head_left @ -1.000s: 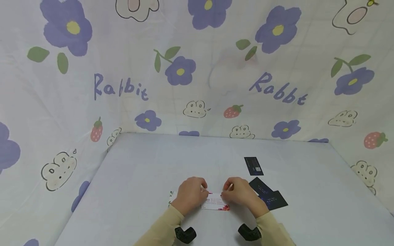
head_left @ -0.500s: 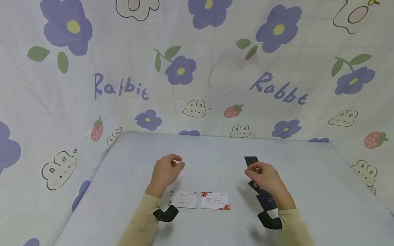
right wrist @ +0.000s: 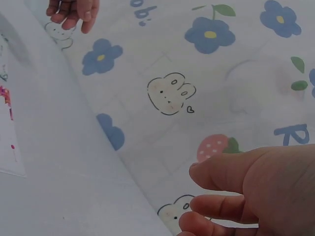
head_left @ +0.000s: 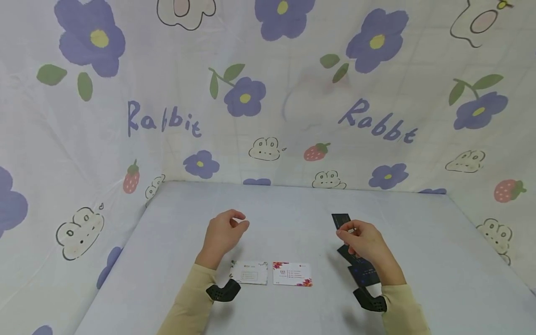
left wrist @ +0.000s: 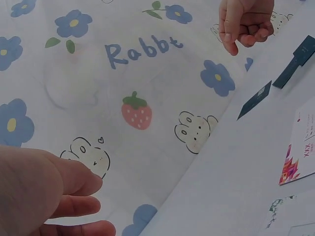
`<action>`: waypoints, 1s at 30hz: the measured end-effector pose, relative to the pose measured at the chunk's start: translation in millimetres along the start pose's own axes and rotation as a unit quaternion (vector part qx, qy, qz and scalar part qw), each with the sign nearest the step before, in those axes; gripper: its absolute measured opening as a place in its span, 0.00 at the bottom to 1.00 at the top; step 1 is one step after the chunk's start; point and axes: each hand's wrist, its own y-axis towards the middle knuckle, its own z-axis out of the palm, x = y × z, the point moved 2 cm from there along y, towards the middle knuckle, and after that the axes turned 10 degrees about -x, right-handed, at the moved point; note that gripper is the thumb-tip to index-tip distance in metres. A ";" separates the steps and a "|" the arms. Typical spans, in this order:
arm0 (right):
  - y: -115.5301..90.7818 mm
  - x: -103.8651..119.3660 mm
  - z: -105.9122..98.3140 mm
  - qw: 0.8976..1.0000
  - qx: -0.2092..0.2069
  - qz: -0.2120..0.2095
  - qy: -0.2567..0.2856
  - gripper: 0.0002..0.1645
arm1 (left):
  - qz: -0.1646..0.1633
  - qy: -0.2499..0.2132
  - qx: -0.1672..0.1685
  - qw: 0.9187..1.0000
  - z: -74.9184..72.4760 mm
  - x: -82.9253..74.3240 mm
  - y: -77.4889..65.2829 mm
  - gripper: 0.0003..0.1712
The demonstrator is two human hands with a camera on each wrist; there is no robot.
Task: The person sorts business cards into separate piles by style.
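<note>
In the head view my left hand hovers above and behind a white business card with a leaf print, its fingers loosely bent and holding nothing. Right of that card lies a white business card with red flowers, side by side with a narrow gap. My right hand hangs over several dark business cards, also with relaxed fingers and nothing in them; it partly hides them. Both wrist views confirm bare fingers, on the left hand and the right hand.
A white table bears the cards. Behind and beside it hangs a white cloth printed with purple flowers, rabbits and strawberries. One dark card lies farther back than the other dark ones, behind my right hand.
A second ago both hands were at the red-flowered card. They have let it go, lifted and drawn apart to either side; since half a second ago they have barely moved.
</note>
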 end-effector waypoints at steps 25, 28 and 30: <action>2.4 -48.5 -57.6 0.994 0.006 0.060 -0.087 0.33 | 0.057 -0.053 0.152 0.985 73.4 -36.6 -37.5 0.19; 0.2 -63.0 -64.5 0.991 0.023 0.082 -0.107 0.35 | 0.064 -0.066 0.187 0.978 92.7 -54.1 -50.8 0.19; -1.8 -70.6 -64.7 0.989 0.036 0.097 -0.110 0.35 | 0.065 -0.074 0.207 0.973 106.6 -64.3 -58.8 0.20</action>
